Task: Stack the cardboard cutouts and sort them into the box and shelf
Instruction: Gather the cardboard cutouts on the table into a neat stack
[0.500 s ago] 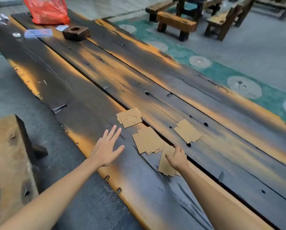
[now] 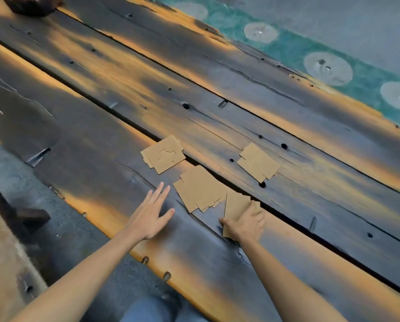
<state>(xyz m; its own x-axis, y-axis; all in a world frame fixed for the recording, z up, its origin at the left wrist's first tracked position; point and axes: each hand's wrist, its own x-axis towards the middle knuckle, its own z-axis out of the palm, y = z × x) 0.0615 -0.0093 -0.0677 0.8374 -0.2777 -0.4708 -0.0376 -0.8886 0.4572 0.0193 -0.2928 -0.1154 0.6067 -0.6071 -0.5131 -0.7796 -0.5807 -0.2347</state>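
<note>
Several brown cardboard cutouts lie in small piles on a dark wooden plank table (image 2: 217, 94). One pile with a curved cut pattern (image 2: 164, 154) lies at the centre. A fanned pile (image 2: 200, 189) sits just below it. A third pile (image 2: 258, 162) lies to the right. My right hand (image 2: 246, 223) grips a small stack of cutouts (image 2: 236, 204), tilted up off the table. My left hand (image 2: 151, 211) is flat with fingers spread, just left of the fanned pile, holding nothing. No box or shelf is in view.
A dark wooden block (image 2: 31, 5) sits at the table's far left end. A wooden bench (image 2: 6, 240) stands at my lower left, beside the table edge. A grey floor with a green patterned strip (image 2: 322, 56) lies beyond the table's far side.
The camera has tilted down and closer. My right hand has closed on the small stack and raised its edge. My left hand has slid a little toward the fanned pile.
</note>
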